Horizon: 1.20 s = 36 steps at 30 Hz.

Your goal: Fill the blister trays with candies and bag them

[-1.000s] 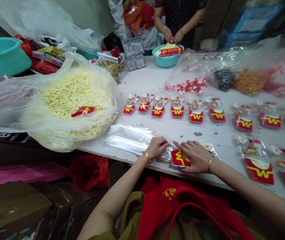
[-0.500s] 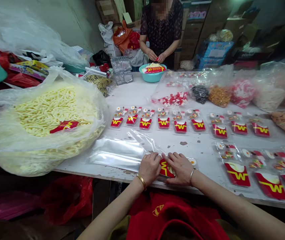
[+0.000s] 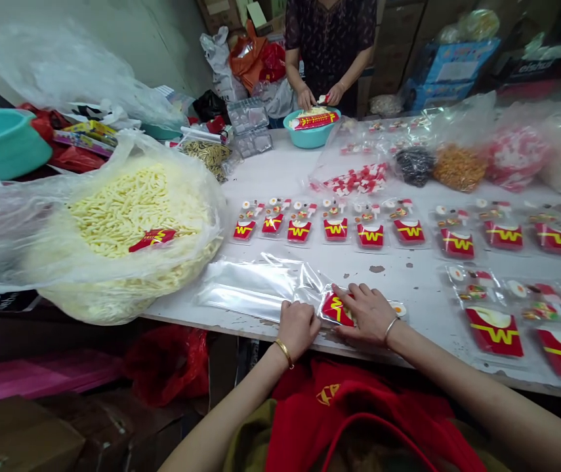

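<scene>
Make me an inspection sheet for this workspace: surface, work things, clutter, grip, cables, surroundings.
Surface: white table, marked with dark chips.
Work things: pack with a red carton under the right hand; clear plastic bags beside it; similar packs in rows.
Clutter: big bag of yellow sticks at left; red bag below the table.
Grip: left hand curled, any hold unclear; right hand spread on the pack.
Cables: nothing seen.
Surroundings: co-worker opposite, at a turquoise basin; blue boxes behind.
</scene>
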Tool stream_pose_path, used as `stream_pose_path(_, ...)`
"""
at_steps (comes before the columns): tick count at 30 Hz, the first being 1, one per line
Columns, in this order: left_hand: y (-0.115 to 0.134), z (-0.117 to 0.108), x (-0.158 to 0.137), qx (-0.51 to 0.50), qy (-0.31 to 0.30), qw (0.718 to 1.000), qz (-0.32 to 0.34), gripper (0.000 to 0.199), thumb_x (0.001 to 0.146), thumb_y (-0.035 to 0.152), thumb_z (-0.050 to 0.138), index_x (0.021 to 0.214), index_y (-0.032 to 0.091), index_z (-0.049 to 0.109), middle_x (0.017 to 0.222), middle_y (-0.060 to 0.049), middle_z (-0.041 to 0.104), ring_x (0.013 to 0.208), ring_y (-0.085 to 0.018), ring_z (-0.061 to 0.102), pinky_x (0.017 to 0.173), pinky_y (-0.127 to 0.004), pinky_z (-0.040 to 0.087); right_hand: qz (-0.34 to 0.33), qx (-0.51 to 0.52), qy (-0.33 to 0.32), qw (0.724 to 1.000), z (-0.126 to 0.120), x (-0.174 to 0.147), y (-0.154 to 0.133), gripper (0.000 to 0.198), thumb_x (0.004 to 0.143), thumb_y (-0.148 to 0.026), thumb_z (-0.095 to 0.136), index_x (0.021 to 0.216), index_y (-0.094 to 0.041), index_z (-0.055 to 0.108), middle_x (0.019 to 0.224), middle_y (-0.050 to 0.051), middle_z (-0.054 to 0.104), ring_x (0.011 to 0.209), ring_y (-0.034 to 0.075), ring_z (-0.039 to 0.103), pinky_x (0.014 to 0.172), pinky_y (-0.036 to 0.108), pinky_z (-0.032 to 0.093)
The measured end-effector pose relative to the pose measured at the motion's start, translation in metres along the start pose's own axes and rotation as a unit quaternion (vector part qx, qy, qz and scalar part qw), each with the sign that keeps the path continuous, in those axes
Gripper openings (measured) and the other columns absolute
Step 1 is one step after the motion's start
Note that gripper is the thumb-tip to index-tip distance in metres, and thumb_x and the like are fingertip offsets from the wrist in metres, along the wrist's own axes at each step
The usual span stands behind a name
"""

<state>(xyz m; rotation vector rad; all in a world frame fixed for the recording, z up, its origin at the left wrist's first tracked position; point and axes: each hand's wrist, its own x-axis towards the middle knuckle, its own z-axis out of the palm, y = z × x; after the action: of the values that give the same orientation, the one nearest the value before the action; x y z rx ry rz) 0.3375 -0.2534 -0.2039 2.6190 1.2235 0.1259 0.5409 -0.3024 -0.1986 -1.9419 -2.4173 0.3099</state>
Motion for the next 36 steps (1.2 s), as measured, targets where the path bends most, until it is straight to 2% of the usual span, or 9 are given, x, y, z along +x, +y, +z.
stream_pose_path(5, 0.019, -0.005, 0.004, -0.026, 0.005, 1.0, -0.008, 0.014, 0.077, 0.018, 0.053, 0.064, 0.017, 0.056, 0.071, -0.005, 0.065, 0.076, -0.021, 0.057, 0.078, -0.039, 0.031, 0.047, 0.0, -0.004, 0.999, 0.0, 0.004, -0.006, 0.085, 0.08, -0.069, 0.039, 0.146, -0.019, 0.027, 0.117, 0.018, 0.052, 0.102, 0.033, 0.046, 0.078, 0.041, 0.038)
stream_pose_path(12, 0.034, -0.009, 0.015, -0.032, -0.059, 0.992, 0.105, 0.018, 0.085, 0.029, 0.051, 0.075, 0.017, 0.061, 0.081, -0.006, 0.066, 0.083, -0.021, 0.058, 0.081, -0.038, 0.035, 0.052, -0.009, 0.004, 0.999, 0.0, -0.002, 0.009, 0.095, 0.07, -0.069, 0.054, 0.146, -0.018, 0.028, 0.12, 0.017, 0.051, 0.105, 0.034, 0.046, 0.083, 0.043, 0.038)
stream_pose_path(15, 0.007, -0.02, 0.014, -0.06, -0.013, 0.992, 0.106, 0.024, 0.09, 0.037, 0.046, 0.099, 0.021, 0.062, 0.103, -0.006, 0.065, 0.098, -0.021, 0.056, 0.086, -0.038, 0.037, 0.053, -0.008, 0.016, 0.998, -0.001, -0.013, 0.027, 0.094, 0.071, -0.071, 0.052, 0.144, -0.016, 0.031, 0.121, 0.017, 0.052, 0.105, 0.033, 0.048, 0.085, 0.043, 0.038)
stream_pose_path(19, -0.07, -0.016, 0.008, -0.018, 0.068, 0.997, 0.019, 0.045, 0.09, 0.034, 0.043, 0.133, 0.021, 0.043, 0.142, -0.013, 0.041, 0.132, -0.027, 0.035, 0.104, -0.047, 0.03, 0.067, -0.006, 0.041, 0.997, 0.003, -0.026, 0.048, 0.09, 0.073, -0.07, 0.051, 0.142, -0.016, 0.035, 0.122, 0.018, 0.052, 0.106, 0.034, 0.048, 0.087, 0.043, 0.039)
stream_pose_path(22, -0.127, -0.011, 0.012, -0.011, 0.072, 0.994, -0.079, 0.045, 0.089, 0.034, 0.043, 0.132, 0.017, 0.045, 0.144, -0.016, 0.039, 0.136, -0.033, 0.03, 0.106, -0.057, 0.027, 0.068, 0.001, 0.059, 0.996, 0.006, -0.03, 0.057, 0.089, 0.073, -0.07, 0.051, 0.142, -0.015, 0.036, 0.122, 0.019, 0.052, 0.107, 0.034, 0.049, 0.088, 0.044, 0.04)
stream_pose_path(25, -0.143, -0.027, 0.028, -0.054, 0.165, 0.979, -0.109, 0.042, 0.088, 0.036, 0.046, 0.126, 0.017, 0.049, 0.133, -0.016, 0.05, 0.127, -0.03, 0.043, 0.104, -0.056, 0.032, 0.071, 0.004, 0.07, 0.995, 0.006, -0.03, 0.061, 0.09, 0.073, -0.07, 0.052, 0.141, -0.014, 0.037, 0.122, 0.02, 0.052, 0.107, 0.035, 0.05, 0.089, 0.046, 0.041)
stream_pose_path(29, -0.084, -0.057, 0.056, -0.129, 0.22, 0.965, 0.064, 0.034, 0.089, 0.037, 0.047, 0.119, 0.02, 0.054, 0.12, -0.012, 0.058, 0.116, -0.022, 0.052, 0.101, -0.042, 0.041, 0.01, 0.025, 0.057, 0.998, 0.005, -0.029, 0.066, 0.091, 0.073, -0.072, 0.051, 0.141, -0.013, 0.038, 0.127, 0.02, 0.05, 0.111, 0.033, 0.049, 0.094, 0.046, 0.04)
stream_pose_path(33, 0.0, -0.04, 0.075, -0.07, 0.018, 0.958, 0.277, 0.044, 0.086, 0.041, 0.054, 0.126, 0.024, 0.051, 0.135, -0.011, 0.049, 0.126, -0.025, 0.043, 0.106, -0.045, 0.034, -0.051, 0.026, 0.062, 0.996, 0.005, -0.033, 0.072, 0.095, 0.069, -0.074, 0.054, 0.143, -0.018, 0.035, 0.137, 0.018, 0.046, 0.126, 0.035, 0.039, 0.106, 0.054, 0.025)
stream_pose_path(36, 0.035, -0.012, 0.087, -0.001, -0.083, 0.937, 0.34, 0.056, 0.084, 0.046, 0.056, 0.134, 0.024, 0.043, 0.143, -0.013, 0.039, 0.131, -0.028, 0.037, 0.107, -0.047, 0.031, -0.015, 0.015, 0.122, 0.992, 0.008, -0.046, 0.073, 0.106, 0.066, -0.077, 0.054, 0.148, -0.019, 0.021, 0.149, 0.016, 0.029, 0.139, 0.036, 0.017, 0.109, 0.059, 0.01)
